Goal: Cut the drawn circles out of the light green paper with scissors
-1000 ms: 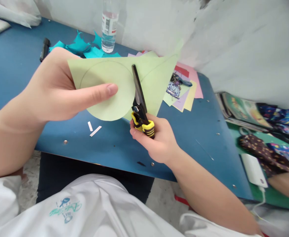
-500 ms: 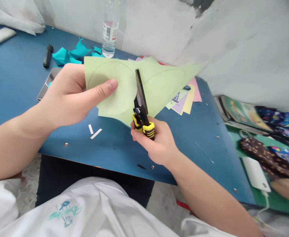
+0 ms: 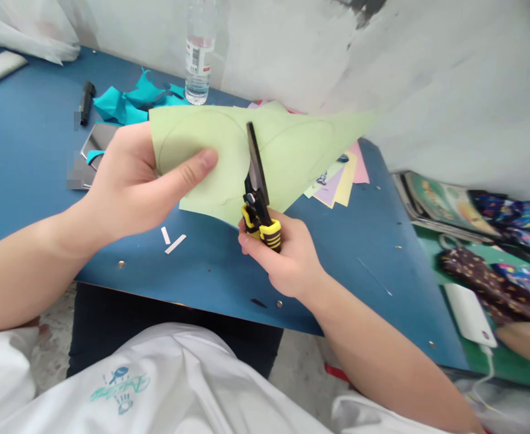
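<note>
My left hand (image 3: 142,181) pinches the left part of a light green paper sheet (image 3: 287,157), thumb on top and fingers hidden behind it. Thin curved pencil lines run across the sheet, one of them a rounded outline near my thumb. My right hand (image 3: 289,253) is wrapped round the black and yellow handles of a pair of scissors (image 3: 258,187). The dark blades point up and away from me, at the paper between the two drawn curves. The paper is raised above the blue table (image 3: 219,289).
Behind the paper stand a water bottle (image 3: 198,69), crumpled teal paper (image 3: 122,102) and a black marker (image 3: 86,102). A phone (image 3: 96,144) lies partly behind my left hand. Coloured sheets (image 3: 348,187) and two white strips (image 3: 175,244) are on the table. Another person's arm (image 3: 529,342) shows at right.
Both hands, the paper and the scissors keep nearly the same pose. The view has shifted slightly, and more of the phone shows behind my left hand.
</note>
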Demonstrator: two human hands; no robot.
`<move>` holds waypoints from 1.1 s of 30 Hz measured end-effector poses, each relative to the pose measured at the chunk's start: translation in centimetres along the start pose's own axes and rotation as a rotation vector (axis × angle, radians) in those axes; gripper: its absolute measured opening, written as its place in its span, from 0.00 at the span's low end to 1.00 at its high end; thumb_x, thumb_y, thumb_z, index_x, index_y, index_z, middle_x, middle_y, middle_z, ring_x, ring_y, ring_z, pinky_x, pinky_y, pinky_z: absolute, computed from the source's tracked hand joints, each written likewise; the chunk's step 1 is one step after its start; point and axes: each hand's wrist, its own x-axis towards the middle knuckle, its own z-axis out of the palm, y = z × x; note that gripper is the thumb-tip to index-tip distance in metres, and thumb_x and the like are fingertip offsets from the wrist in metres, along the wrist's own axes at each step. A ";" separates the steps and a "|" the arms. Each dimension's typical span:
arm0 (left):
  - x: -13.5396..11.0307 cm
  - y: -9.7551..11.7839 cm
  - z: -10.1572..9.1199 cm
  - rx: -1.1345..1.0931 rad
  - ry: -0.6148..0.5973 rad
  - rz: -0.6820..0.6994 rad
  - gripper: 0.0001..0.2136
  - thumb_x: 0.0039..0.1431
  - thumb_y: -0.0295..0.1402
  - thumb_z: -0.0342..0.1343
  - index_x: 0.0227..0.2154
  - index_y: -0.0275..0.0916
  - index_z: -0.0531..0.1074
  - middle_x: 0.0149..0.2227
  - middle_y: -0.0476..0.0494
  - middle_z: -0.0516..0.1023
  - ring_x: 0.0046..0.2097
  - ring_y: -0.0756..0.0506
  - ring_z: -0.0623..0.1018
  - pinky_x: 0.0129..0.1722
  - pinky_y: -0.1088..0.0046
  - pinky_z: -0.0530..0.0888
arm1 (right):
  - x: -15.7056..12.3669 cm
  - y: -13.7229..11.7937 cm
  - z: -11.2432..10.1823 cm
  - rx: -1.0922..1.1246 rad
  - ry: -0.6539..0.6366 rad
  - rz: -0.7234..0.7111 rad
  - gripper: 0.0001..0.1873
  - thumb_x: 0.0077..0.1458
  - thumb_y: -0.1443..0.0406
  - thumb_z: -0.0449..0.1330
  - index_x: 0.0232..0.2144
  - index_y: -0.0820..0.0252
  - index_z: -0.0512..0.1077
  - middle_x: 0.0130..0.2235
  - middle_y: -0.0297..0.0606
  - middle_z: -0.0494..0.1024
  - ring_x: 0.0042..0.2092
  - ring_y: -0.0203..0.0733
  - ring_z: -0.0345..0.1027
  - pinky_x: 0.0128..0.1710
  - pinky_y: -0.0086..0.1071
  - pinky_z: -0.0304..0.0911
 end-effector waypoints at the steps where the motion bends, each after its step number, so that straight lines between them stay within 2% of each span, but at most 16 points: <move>1: -0.1 -0.1 0.1 0.004 0.009 0.009 0.30 0.79 0.67 0.75 0.55 0.42 0.91 0.47 0.44 0.90 0.50 0.34 0.96 0.53 0.46 0.97 | 0.0 0.0 0.0 0.002 0.003 -0.001 0.12 0.63 0.53 0.72 0.39 0.52 0.79 0.31 0.34 0.82 0.32 0.45 0.72 0.37 0.42 0.69; 3: -0.2 0.0 0.4 0.014 0.029 0.005 0.30 0.79 0.67 0.75 0.52 0.41 0.91 0.45 0.45 0.90 0.47 0.36 0.95 0.54 0.46 0.98 | 0.0 0.0 0.0 0.002 0.002 0.000 0.11 0.63 0.53 0.72 0.38 0.52 0.79 0.31 0.34 0.82 0.32 0.44 0.72 0.37 0.41 0.69; 6: -0.1 0.7 0.5 0.047 0.029 -0.019 0.27 0.84 0.63 0.71 0.48 0.40 0.89 0.43 0.45 0.89 0.44 0.40 0.93 0.47 0.56 0.97 | 0.0 0.0 -0.1 -0.011 -0.007 0.004 0.12 0.64 0.53 0.72 0.39 0.52 0.79 0.31 0.34 0.81 0.32 0.44 0.72 0.37 0.42 0.69; 9: 0.2 1.4 0.2 0.058 0.018 0.011 0.27 0.83 0.62 0.72 0.47 0.39 0.90 0.42 0.44 0.89 0.43 0.41 0.93 0.42 0.63 0.95 | 0.0 0.0 -0.2 -0.018 -0.022 0.004 0.12 0.65 0.53 0.72 0.39 0.52 0.78 0.31 0.34 0.82 0.32 0.44 0.72 0.37 0.42 0.69; 12: 0.6 2.1 -0.5 0.091 -0.016 -0.033 0.27 0.82 0.62 0.71 0.47 0.39 0.90 0.42 0.46 0.89 0.44 0.39 0.94 0.45 0.56 0.96 | 0.0 0.1 -0.2 -0.014 -0.034 0.001 0.12 0.65 0.53 0.72 0.40 0.53 0.78 0.32 0.35 0.82 0.32 0.45 0.73 0.37 0.42 0.69; 15: 0.8 2.8 -1.2 0.124 -0.074 -0.108 0.23 0.83 0.57 0.69 0.47 0.39 0.89 0.43 0.50 0.88 0.45 0.38 0.96 0.47 0.50 0.96 | 0.0 0.1 -0.2 -0.015 -0.033 0.001 0.12 0.65 0.53 0.72 0.40 0.53 0.78 0.32 0.35 0.82 0.32 0.44 0.73 0.37 0.42 0.69; 19: 0.9 3.0 -1.7 0.127 -0.117 -0.068 0.18 0.80 0.52 0.70 0.47 0.40 0.89 0.42 0.52 0.89 0.42 0.40 0.96 0.42 0.56 0.95 | 0.0 0.2 -0.2 -0.013 -0.035 -0.020 0.12 0.65 0.54 0.71 0.41 0.53 0.78 0.33 0.35 0.83 0.33 0.45 0.74 0.38 0.43 0.70; 23: 1.0 2.6 -1.8 0.099 -0.135 0.015 0.13 0.78 0.45 0.71 0.50 0.40 0.90 0.46 0.53 0.92 0.44 0.39 0.97 0.40 0.62 0.93 | -0.1 0.2 -0.2 -0.010 -0.035 -0.027 0.11 0.66 0.54 0.71 0.41 0.53 0.78 0.32 0.35 0.82 0.32 0.45 0.73 0.36 0.42 0.69; 25: 1.0 2.4 -1.8 0.095 -0.152 0.043 0.13 0.78 0.45 0.71 0.52 0.40 0.90 0.48 0.54 0.93 0.45 0.38 0.97 0.41 0.61 0.93 | -0.1 0.2 -0.2 -0.012 -0.036 -0.031 0.11 0.66 0.54 0.71 0.42 0.53 0.78 0.32 0.35 0.83 0.32 0.45 0.73 0.36 0.42 0.69; 29: 1.1 2.3 -2.0 0.104 -0.172 0.009 0.16 0.77 0.48 0.70 0.53 0.41 0.90 0.50 0.55 0.94 0.48 0.36 0.98 0.46 0.53 0.95 | -0.1 0.1 -0.1 -0.011 -0.036 -0.049 0.11 0.66 0.55 0.72 0.42 0.53 0.79 0.33 0.35 0.84 0.33 0.45 0.75 0.39 0.43 0.72; 33: 1.1 2.6 -1.8 0.105 -0.168 -0.015 0.17 0.78 0.50 0.70 0.53 0.41 0.91 0.49 0.55 0.94 0.48 0.36 0.98 0.48 0.52 0.95 | -0.2 0.1 0.0 0.000 -0.023 -0.043 0.11 0.66 0.54 0.71 0.42 0.53 0.79 0.34 0.35 0.85 0.33 0.45 0.76 0.38 0.42 0.71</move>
